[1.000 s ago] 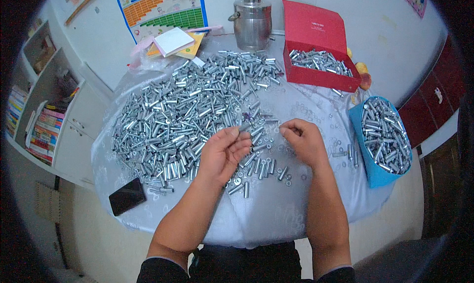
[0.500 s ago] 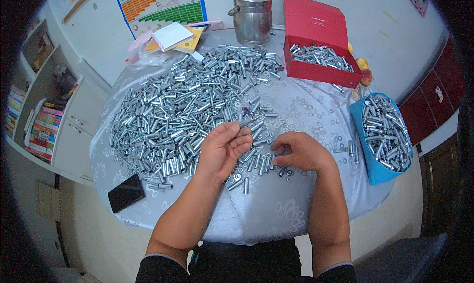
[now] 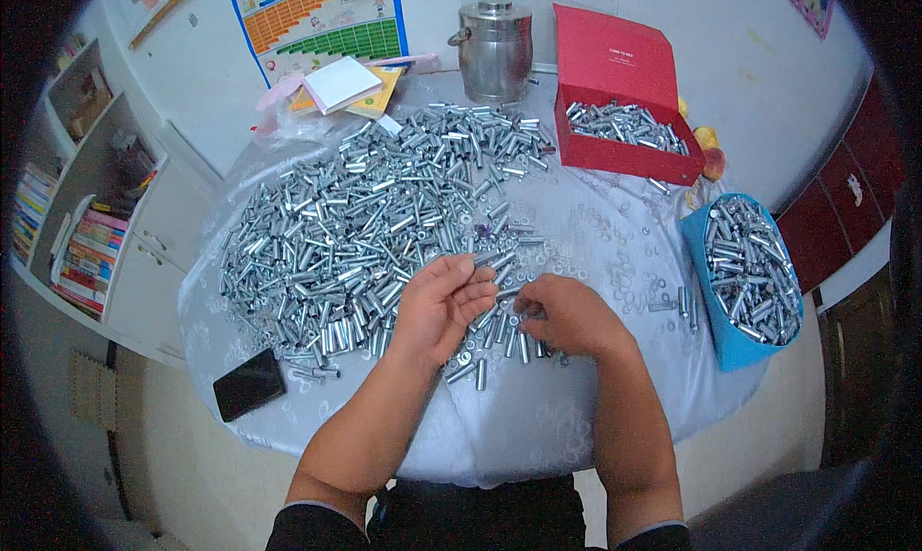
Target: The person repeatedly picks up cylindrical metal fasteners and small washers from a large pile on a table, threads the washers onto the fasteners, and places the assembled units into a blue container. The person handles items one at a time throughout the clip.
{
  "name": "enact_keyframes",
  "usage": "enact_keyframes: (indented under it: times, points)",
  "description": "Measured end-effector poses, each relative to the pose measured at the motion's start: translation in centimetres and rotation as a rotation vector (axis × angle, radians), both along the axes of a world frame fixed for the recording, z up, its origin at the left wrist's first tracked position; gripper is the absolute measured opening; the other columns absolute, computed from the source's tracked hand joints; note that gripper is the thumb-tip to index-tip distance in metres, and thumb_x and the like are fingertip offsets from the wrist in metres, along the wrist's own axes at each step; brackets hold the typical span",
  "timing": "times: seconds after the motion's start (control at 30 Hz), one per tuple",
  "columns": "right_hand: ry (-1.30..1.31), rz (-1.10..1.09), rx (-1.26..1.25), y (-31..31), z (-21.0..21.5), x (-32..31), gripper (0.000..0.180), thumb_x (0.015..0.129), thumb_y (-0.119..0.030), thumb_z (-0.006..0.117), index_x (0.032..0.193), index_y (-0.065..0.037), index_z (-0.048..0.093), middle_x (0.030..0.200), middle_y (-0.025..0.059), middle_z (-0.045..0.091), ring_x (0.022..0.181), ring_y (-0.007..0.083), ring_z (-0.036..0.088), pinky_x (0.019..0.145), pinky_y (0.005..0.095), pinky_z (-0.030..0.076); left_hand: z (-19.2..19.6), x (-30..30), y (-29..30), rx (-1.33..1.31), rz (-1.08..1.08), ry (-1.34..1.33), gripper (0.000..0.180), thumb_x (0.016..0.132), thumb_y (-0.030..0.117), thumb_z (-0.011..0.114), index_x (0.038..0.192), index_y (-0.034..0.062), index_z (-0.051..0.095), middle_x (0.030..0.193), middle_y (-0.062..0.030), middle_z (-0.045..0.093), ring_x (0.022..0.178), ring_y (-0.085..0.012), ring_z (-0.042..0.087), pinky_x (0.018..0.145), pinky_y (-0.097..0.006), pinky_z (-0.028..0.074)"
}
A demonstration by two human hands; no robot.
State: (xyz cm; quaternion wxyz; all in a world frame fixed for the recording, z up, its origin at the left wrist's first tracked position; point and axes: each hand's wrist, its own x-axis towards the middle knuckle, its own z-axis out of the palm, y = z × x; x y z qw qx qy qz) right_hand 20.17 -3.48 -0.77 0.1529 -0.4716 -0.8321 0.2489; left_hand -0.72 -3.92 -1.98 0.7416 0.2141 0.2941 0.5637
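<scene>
A wide pile of silvery metal sleeves, bolts, washers and nuts [image 3: 355, 215] covers much of the cloth-covered table. At its near right edge, my left hand [image 3: 442, 303] is turned palm inward, fingers curled. Its thumb and forefinger pinch what looks like a small metal sleeve [image 3: 488, 259], partly lost against the parts behind. My right hand [image 3: 574, 317] sits close beside it on the right, low over loose sleeves and washers. Its fingers are bent inward, and whatever lies between their tips is hidden. Several sleeves [image 3: 480, 372] lie just below the hands.
A blue fabric bin [image 3: 715, 301] full of metal parts stands at the right. Behind it is an open red box [image 3: 629, 163] holding more. A steel canister [image 3: 495, 56] and notebooks [image 3: 341, 85] stand at the back. A black phone [image 3: 249, 385] lies near left.
My right hand has moved left, toward my left hand. My left hand keeps its pinch. The whole scene sits slightly lower in the picture.
</scene>
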Motion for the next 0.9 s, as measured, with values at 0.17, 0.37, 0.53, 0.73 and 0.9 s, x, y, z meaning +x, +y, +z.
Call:
enact_keyframes:
  times: [0.17,0.37,0.53,0.73,0.9]
  points:
    - [-0.125,-0.035,-0.052,-0.1,0.6,-0.4,0.021,0.076,-0.018,0.067,0.091,-0.004,0.067,0.089,0.0188,0.065,0.084,0.0368,0.063,0.075,0.0446,0.051,-0.3,0.1,0.0,-0.001,-0.007,0.032,0.017,0.094,0.012,0.055,0.104,-0.0009,0.056,0.092,-0.0150,0.067,0.076,-0.0200,0.069,0.066,-0.028,0.059]
    - [0.231,-0.132,0.084,0.9,0.2,0.2,0.020,0.077,-0.015,0.070,0.092,-0.003,0.066,0.086,0.0155,0.065,0.078,0.0280,0.065,0.071,0.0368,0.052,-0.2,0.2,-0.1,-0.010,0.002,0.068,0.015,0.094,0.011,0.054,0.104,-0.0007,0.056,0.092,-0.0160,0.067,0.076,-0.0214,0.069,0.066,-0.030,0.060]
    - [0.826,-0.323,-0.040,1.5,0.0,-0.4,0.017,0.080,-0.010,0.071,0.095,-0.002,0.067,0.085,0.0062,0.066,0.074,0.0126,0.062,0.070,0.0258,0.050,-0.2,0.5,-0.2,0.013,-0.025,0.107,0.017,0.094,0.011,0.054,0.105,-0.0016,0.057,0.091,-0.0164,0.068,0.075,-0.0217,0.070,0.066,-0.031,0.060]
    - [0.838,-0.236,-0.042,1.0,0.6,-0.7,0.021,0.081,-0.006,0.070,0.101,-0.001,0.067,0.091,0.0064,0.065,0.080,0.0129,0.063,0.073,0.0256,0.050,0.1,0.6,-0.4,0.041,-0.032,0.158,0.018,0.094,0.010,0.055,0.106,-0.0023,0.058,0.091,-0.0158,0.068,0.075,-0.0211,0.070,0.067,-0.030,0.060]
    - [0.817,-0.244,-0.059,1.1,0.5,-0.6,0.022,0.081,-0.006,0.070,0.102,-0.002,0.068,0.093,0.0066,0.065,0.082,0.0122,0.063,0.073,0.0248,0.050,0.1,0.6,-0.4,0.073,-0.036,0.167,0.017,0.094,0.010,0.055,0.106,-0.0025,0.058,0.091,-0.0164,0.068,0.076,-0.0213,0.070,0.067,-0.030,0.060]
